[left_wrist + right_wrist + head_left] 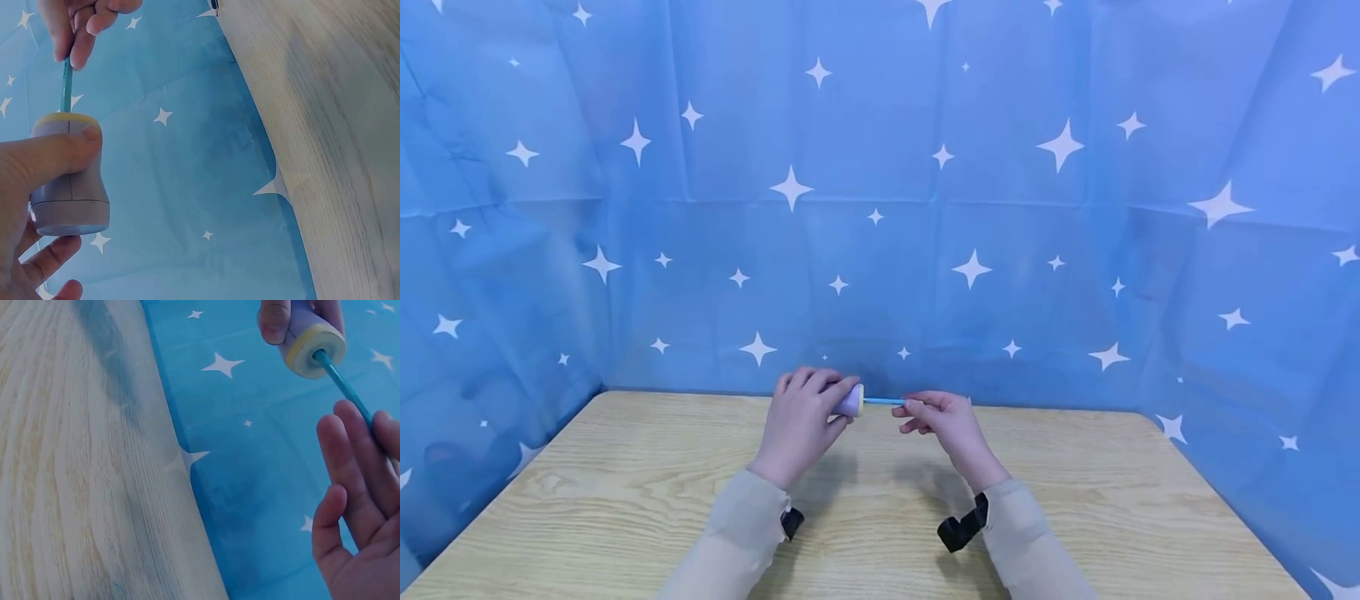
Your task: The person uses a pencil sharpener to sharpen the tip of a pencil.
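My left hand (801, 425) grips a lavender pencil sharpener (70, 181) with a pale yellow rim, thumb across its side. In the head view most of the sharpener is behind the fingers. A slim teal-blue pencil (340, 384) has one end inside the hole in the sharpener's face. Its other end is pinched between thumb and fingers of my right hand (946, 421), seen close in the right wrist view. Both hands are raised over the far part of the table, with the pencil spanning the short gap between them.
A light wood-grain table (625, 483) stretches below the hands, their shadows on it. Behind its far edge and along both sides hangs a blue cloth (880, 317) with white stars. Black wrist devices (958, 529) sit at the cuffs of both pale sleeves (1033, 533).
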The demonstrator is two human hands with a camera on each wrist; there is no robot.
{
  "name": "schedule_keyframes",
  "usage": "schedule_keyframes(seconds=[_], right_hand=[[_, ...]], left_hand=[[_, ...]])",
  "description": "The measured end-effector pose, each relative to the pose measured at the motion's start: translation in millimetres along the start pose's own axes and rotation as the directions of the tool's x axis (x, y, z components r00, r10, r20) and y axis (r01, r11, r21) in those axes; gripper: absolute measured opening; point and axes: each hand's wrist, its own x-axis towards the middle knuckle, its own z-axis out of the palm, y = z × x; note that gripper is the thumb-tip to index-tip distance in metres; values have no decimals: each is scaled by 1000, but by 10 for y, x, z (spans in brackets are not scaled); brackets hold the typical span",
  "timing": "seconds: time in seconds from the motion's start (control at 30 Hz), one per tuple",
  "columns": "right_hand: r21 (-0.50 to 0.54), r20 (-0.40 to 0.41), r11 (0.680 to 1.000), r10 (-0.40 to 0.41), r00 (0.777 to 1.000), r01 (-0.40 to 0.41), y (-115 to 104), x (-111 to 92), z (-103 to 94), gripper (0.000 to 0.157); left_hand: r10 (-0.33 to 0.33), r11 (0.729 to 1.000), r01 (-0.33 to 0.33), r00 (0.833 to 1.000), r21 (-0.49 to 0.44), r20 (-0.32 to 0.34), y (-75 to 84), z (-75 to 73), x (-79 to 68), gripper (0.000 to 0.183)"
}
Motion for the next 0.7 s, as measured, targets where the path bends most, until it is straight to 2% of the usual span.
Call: schedule_keyframes(seconds=[0.7], right_hand=[[54, -59, 997, 50, 997, -46, 35, 23, 33, 29]], left_hand=[[11, 1000, -11, 1000, 8, 3, 19, 22, 9, 49]])
